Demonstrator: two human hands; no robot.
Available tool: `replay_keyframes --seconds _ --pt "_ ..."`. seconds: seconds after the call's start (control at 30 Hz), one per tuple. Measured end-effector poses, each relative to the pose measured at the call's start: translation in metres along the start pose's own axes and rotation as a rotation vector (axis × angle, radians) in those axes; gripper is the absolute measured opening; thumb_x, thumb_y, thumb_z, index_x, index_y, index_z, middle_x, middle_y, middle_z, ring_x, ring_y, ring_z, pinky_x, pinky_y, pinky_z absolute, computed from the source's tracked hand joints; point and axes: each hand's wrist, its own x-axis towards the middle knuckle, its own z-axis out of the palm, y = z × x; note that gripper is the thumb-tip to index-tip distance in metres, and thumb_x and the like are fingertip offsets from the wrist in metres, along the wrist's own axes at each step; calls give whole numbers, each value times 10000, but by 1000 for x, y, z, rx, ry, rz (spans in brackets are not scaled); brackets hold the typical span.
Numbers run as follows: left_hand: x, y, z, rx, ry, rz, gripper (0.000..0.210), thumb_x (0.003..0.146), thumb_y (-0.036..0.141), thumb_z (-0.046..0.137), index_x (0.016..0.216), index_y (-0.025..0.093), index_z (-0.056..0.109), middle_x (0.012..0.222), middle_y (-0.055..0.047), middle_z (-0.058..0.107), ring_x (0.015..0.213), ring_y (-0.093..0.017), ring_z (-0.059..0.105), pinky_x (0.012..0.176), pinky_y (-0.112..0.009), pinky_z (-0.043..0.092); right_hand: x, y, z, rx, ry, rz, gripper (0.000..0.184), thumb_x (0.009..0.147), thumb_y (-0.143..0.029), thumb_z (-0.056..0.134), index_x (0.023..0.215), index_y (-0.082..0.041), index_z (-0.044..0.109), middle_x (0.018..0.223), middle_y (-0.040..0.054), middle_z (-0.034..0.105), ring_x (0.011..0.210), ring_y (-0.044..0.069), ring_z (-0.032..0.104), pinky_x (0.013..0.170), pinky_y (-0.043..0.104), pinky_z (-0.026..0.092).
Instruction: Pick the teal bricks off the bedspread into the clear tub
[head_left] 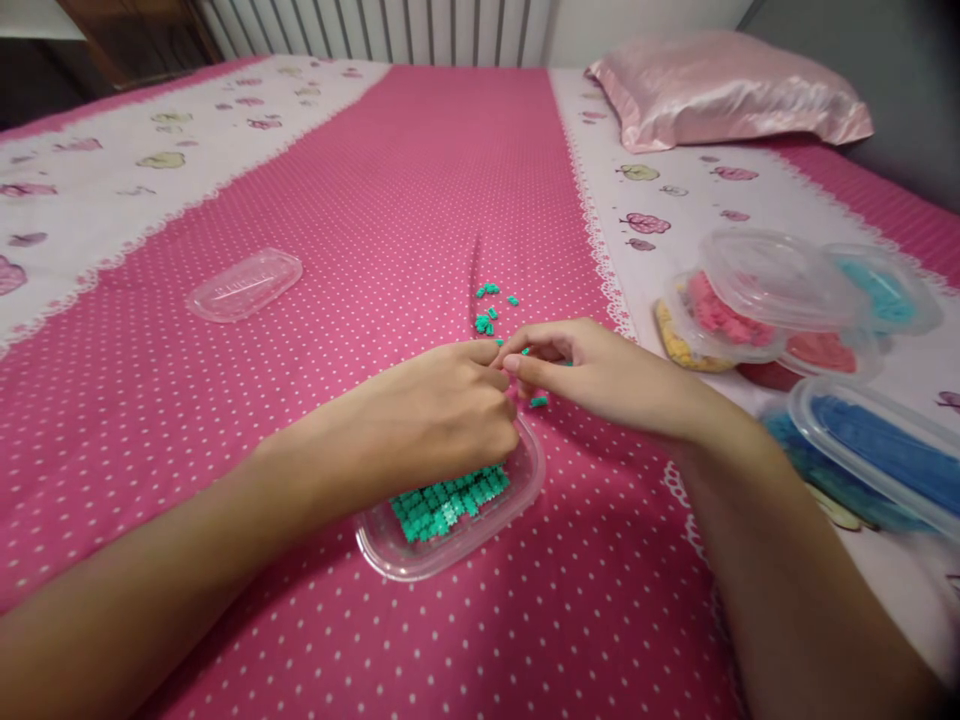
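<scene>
My left hand [461, 405] is closed, its knuckles toward me, above the far side of a clear plastic container [529, 475]. Small green toy pieces [450, 500] lie packed together in the container, partly covered by that hand. My right hand [581, 365] meets it fingertip to fingertip, its thumb and forefinger pinched; whatever sits between the fingers is hidden. Several loose green pieces [484, 324] are scattered on the bedspread beyond the hands, and another green piece [538, 402] lies just below the right hand.
A clear lid [246, 286] lies to the left on the pink dotted bedspread [360, 200]. At the right, stacked clear tubs hold pink pieces [724, 310], yellow pieces [686, 340] and blue pieces [892, 450]. A shiny pink pillow [727, 90] rests at the far right.
</scene>
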Motion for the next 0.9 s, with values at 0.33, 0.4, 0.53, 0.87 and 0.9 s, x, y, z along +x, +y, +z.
replay_keyframes --seconds 0.33,0.4,0.53,0.87,0.9 --pt "-3 -1 3 -4 58 6 228 857 78 611 665 199 624 729 9 716 719 -158 608 757 -346 370 -1 0 2 -22 1 -4 219 954 -349 535 916 -178 667 889 37 688 818 176 595 713 316 408" --pt "-2 -1 3 6 78 7 247 864 79 605 648 197 617 716 6 709 706 -159 598 747 -350 362 -1 -1 1 -33 8 -1 219 949 -349 542 916 -177 674 866 31 678 796 173 584 701 316 402" --pt "0 0 3 17 87 -3 228 860 78 623 668 200 637 734 9 719 756 -166 618 760 -353 362 0 -1 2 -20 -3 -10 224 945 -360 549 919 -181 680 847 19 666 781 168 574 703 315 401" --pt "-1 -1 1 17 118 -15 257 892 110 611 654 202 632 711 16 689 700 -157 575 717 -354 348 -1 -1 3 -14 -5 -12 220 943 -333 533 935 -174 685 889 31 700 810 173 606 733 318 415" --pt "-2 -2 0 17 106 -13 262 896 103 600 656 203 632 713 17 689 703 -156 579 726 -353 355 -1 -1 2 -16 -7 -12 218 943 -332 532 932 -175 684 883 29 698 808 172 606 729 315 415"
